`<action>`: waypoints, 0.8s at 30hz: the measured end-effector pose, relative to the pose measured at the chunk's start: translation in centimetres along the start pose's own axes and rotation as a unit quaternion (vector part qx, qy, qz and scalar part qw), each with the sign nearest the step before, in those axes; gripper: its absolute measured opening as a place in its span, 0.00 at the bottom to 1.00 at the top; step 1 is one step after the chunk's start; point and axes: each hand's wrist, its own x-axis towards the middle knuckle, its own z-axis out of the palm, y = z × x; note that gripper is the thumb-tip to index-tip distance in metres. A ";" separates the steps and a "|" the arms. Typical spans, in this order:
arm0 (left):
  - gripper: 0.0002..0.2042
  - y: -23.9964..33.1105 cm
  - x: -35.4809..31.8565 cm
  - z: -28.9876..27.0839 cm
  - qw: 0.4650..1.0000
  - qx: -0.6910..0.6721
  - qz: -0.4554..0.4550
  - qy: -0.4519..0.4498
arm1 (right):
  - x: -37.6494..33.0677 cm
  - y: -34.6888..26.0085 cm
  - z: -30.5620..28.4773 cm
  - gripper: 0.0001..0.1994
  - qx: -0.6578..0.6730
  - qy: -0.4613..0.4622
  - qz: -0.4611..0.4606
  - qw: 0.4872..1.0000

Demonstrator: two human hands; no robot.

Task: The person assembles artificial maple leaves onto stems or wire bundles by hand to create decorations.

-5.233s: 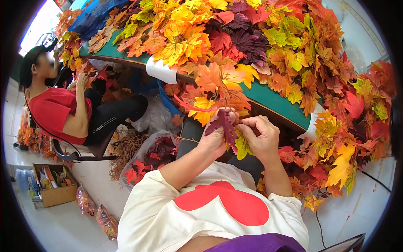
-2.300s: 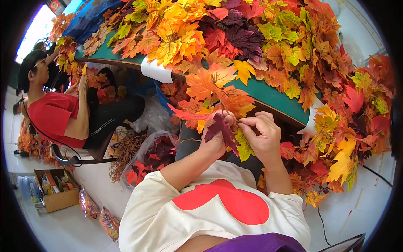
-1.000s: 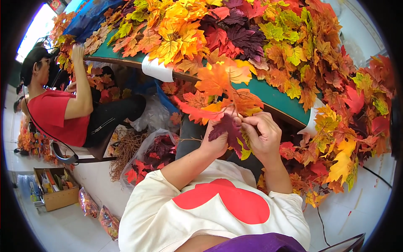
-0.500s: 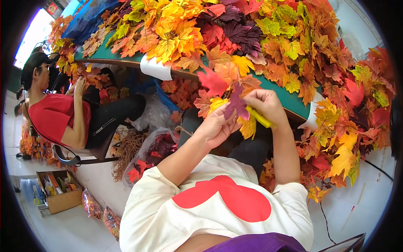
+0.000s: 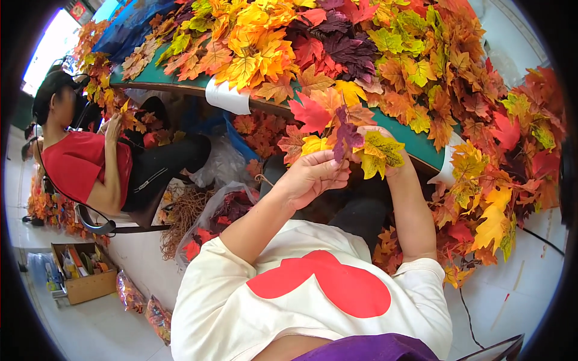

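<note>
My L hand (image 5: 313, 178) has thumb & fingertips pinched at the base of the purple leaf (image 5: 347, 135), w/ a red leaf (image 5: 311, 114) just above-L, by the green table (image 5: 421, 146) edge. R hand (image 5: 395, 171) is mostly behind the yellow-green leaf (image 5: 382, 155), so can't tell its grip. Co-worker (image 5: 90, 161) in red sits to my L.

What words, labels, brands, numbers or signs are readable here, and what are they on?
None can be read.
Small red panel, upper left: too small to make out.
Items in the open box: too small to tell any labels.
White shirt: red shape, no lettering visible.
</note>
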 end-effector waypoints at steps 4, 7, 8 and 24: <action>0.11 0.5 -0.3 0.0 1.000 -0.020 -0.008 0.001 | 0.1 0.8 0.5 0.16 0.163 0.034 -0.025 0.986; 0.11 0.6 -0.4 0.2 0.994 0.105 0.039 0.010 | 0.8 1.3 -0.5 0.17 0.187 0.063 -0.029 0.980; 0.11 0.8 -0.7 0.3 0.994 0.106 0.040 0.010 | 0.8 1.2 -0.7 0.17 0.187 0.061 -0.030 0.980; 0.08 0.6 -5.7 4.8 0.960 0.231 0.143 0.069 | 3.8 2.3 5.7 0.09 0.013 -0.019 0.073 0.997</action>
